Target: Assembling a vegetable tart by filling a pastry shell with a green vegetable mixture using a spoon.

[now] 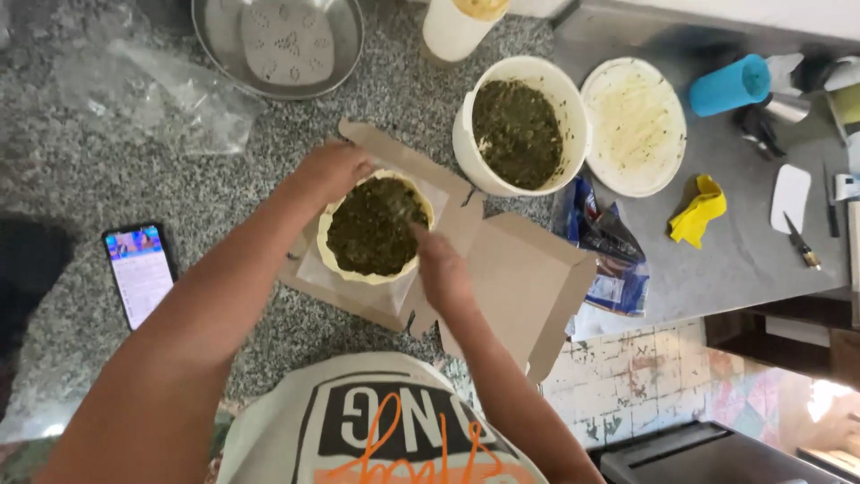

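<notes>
The left hand [333, 170] rests on the far left rim of a round pie [376, 226], fingers curled over the edge and touching it. The right hand [441, 269] is at the near right edge of the pie, fingers pointing down into the dark green filling; I cannot tell if it pinches anything.

The pie sits between both hands, on white paper inside an open cardboard box [511, 269] on the bench [81, 170]. Its pale crust looks soft and thin, so it would likely bend or tear if squeezed. The filling looks wet and heavy. It seems best to hold it low, under the bottom or by the paper, with both hands.

Both arms reach forward from the body, elbows bent, wrists tipped down.

Past the right hand stands a white bucket [520, 125] of the same green mix, with its lid [634, 125] beside it. Left of the left arm lies a phone [139, 273].
</notes>
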